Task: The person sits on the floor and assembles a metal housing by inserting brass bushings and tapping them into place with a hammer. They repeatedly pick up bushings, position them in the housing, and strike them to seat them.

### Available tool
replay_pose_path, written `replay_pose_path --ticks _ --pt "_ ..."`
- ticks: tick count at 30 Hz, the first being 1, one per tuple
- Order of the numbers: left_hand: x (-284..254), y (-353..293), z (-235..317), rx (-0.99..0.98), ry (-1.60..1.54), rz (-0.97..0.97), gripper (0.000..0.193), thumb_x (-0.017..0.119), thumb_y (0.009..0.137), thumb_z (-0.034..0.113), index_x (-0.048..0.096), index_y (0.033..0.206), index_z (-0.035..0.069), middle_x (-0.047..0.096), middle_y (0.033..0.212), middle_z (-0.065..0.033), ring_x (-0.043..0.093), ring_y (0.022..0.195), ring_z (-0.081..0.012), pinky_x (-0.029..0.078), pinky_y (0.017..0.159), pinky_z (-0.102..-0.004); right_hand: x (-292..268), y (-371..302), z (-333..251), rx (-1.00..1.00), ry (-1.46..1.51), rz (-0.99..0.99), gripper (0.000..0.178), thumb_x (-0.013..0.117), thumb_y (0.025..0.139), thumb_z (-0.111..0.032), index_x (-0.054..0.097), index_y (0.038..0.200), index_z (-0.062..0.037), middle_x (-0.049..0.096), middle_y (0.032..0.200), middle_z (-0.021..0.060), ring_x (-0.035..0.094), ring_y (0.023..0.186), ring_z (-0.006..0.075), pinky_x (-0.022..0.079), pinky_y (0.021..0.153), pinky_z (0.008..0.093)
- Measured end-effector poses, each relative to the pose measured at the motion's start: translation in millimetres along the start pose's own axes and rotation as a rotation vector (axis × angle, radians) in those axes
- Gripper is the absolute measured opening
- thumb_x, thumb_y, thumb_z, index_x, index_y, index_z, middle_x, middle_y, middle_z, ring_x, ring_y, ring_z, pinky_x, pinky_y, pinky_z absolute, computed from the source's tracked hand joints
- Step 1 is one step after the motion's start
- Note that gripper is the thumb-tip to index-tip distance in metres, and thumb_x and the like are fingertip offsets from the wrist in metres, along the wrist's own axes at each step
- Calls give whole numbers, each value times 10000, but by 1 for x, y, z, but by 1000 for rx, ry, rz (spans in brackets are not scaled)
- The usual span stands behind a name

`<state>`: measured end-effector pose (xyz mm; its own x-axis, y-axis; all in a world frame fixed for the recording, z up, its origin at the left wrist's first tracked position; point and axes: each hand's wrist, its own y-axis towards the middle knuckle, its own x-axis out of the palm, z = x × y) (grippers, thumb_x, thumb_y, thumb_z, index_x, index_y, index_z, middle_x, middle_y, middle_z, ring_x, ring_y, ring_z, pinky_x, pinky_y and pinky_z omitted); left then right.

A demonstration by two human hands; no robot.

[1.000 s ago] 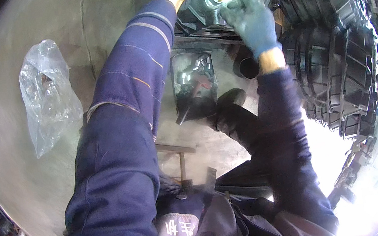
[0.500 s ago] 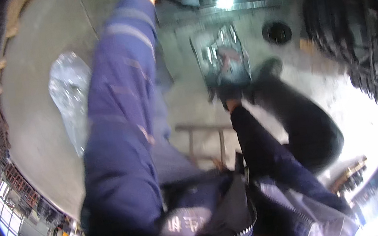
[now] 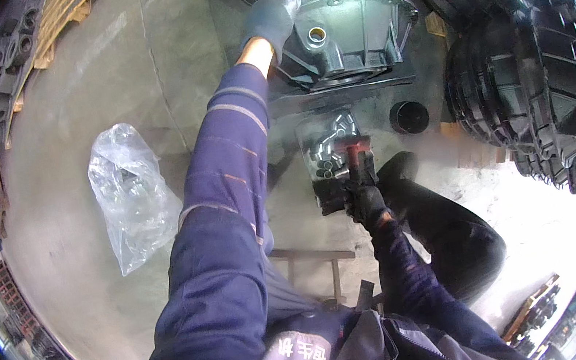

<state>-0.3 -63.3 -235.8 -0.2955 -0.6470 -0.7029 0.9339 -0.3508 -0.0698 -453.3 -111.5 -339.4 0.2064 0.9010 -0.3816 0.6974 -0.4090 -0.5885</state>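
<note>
A large dark metal housing (image 3: 362,29) lies at the top of the head view, with a short tube and a brass-coloured ring on its near side. My gloved left hand (image 3: 273,21) reaches to its upper left rim, fingers pressed together; what they pinch, if anything, is hidden. Lower down, my right hand (image 3: 366,198) in a black glove is closed around a tool (image 3: 356,150) with a red head and dark handle, its exact kind unclear. Beneath and beside that tool is a tray (image 3: 303,133) of short metal sleeves (image 3: 342,127).
A crumpled clear plastic bag (image 3: 129,195) lies on the floor to the left. Right of the tray stands a round black cup-like part (image 3: 409,117). Stacked dark housings (image 3: 509,75) crowd the right side. A low metal frame (image 3: 313,256) is near my legs.
The view has tilted toward the far side and sharpened, bringing the housing and my left hand into full sight. My right hand is now clearly visible around the red-headed tool at the tray.
</note>
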Motion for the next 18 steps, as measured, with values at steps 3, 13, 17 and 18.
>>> replay_pose_path --ticks 3,13,17,18 --pt "1 1 1 36 -1 2 549 493 973 481 746 1114 15 675 1181 -307 636 1170 -467 496 1005 -504 -36 -38 -63 -101 226 -39 250 687 919 -133 611 1119 -5 650 835 106 593 586 187 505 548 325" --pt "-17 -13 16 185 135 -33 501 473 992 467 738 1141 70 682 1218 -233 642 1145 -444 499 983 -513 -120 -56 -274 -565 76 357 275 663 1015 -265 622 1102 -7 641 744 49 596 647 105 497 585 301" --pt "-21 -15 21 25 13 -70 500 488 993 473 737 1154 71 665 1246 -247 643 1157 -436 501 989 -504 -109 -21 -279 -668 -339 433 350 636 1009 -345 608 1011 4 698 799 241 718 735 371 552 659 451" --pt "-20 -15 21 9 -5 -78 502 493 993 477 737 1160 71 663 1251 -250 642 1165 -433 501 993 -501 -106 -14 -276 -459 -489 360 373 637 1000 -381 619 1006 -9 708 827 270 718 774 451 553 679 495"
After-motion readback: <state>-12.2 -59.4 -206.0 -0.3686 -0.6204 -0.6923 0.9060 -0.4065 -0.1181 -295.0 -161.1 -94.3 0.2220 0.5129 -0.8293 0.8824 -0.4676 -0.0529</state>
